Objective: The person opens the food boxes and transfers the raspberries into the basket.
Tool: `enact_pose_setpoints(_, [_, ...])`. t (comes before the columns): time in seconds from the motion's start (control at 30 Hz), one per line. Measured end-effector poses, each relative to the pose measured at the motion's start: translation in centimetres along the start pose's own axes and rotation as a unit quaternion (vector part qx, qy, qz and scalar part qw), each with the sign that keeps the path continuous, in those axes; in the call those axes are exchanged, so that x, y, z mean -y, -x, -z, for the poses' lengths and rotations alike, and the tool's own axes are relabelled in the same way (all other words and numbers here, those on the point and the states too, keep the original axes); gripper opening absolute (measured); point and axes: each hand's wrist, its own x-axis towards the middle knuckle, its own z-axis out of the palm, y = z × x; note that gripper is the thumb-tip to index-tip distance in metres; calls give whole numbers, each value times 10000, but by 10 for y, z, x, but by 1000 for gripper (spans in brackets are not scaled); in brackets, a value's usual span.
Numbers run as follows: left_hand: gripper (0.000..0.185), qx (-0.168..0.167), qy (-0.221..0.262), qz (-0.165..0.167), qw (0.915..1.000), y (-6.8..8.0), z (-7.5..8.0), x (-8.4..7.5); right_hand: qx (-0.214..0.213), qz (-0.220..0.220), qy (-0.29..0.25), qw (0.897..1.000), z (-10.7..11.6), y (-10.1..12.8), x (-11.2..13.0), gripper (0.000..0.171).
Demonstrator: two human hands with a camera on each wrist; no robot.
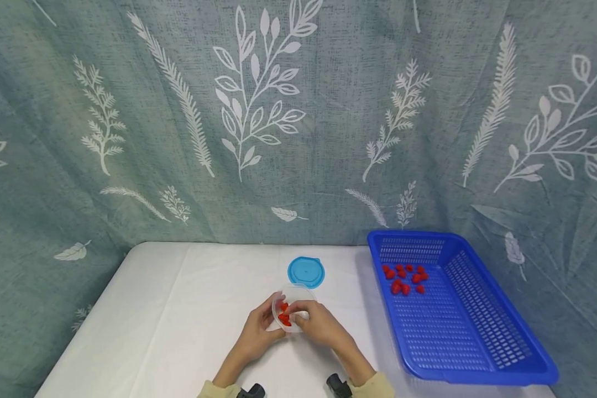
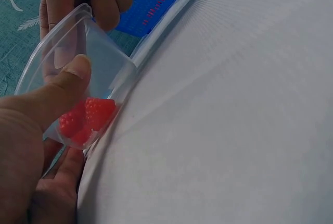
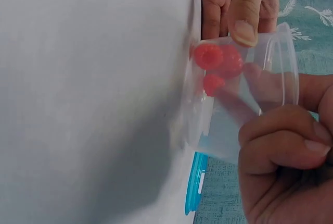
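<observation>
Left hand: the left hand [image 1: 260,330] curled round the clear plastic cup [image 1: 289,307], thumb [image 2: 62,86] pressed on its wall.
Right hand: the right hand [image 1: 318,322] gripped the same cup from the other side, fingers [image 3: 281,130] bent round it.
Cup: tilted, held just above the white table [image 1: 179,309], red berries [image 3: 218,65] in its bottom.
Lid: the blue lid [image 1: 305,272] lay flat just behind the cup.
Basket: the blue basket [image 1: 477,342] sat to the right, more red berries [image 1: 405,278] inside.

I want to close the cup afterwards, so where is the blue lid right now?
In the head view the blue lid lies flat on the white table, just behind the clear cup held in both hands, left of the blue basket.
</observation>
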Motion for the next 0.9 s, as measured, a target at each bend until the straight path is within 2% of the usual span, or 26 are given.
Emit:
enact_pose_setpoints(0.2, [89,21,-7,-6,10000,0,1,0,22,118,-569,9983,-1,-2,-5,8])
enact_pose_setpoints(0.33, [88,21,68,68,10000,0,0,-1,-5,162,-661,9977,1,-5,-7,18])
enact_pose_setpoints(0.43, [89,55,62,111,9999,-1,0,-3,171,66,-548,9983,3,-6,-8,24])
enact_pose_setpoints(0.63, [89,84,-60,77,9999,-1,-1,-4,467,59,-434,9980,7,-8,-8,14])
enact_pose_setpoints(0.8, [90,71,-39,135,9999,-1,0,-3,495,105,-837,9952,6,-10,-7,7])
enact_pose_setpoints(0.9, [89,43,4,179,9998,-1,0,-3,467,45,-1006,9938,5,-10,-6,8])
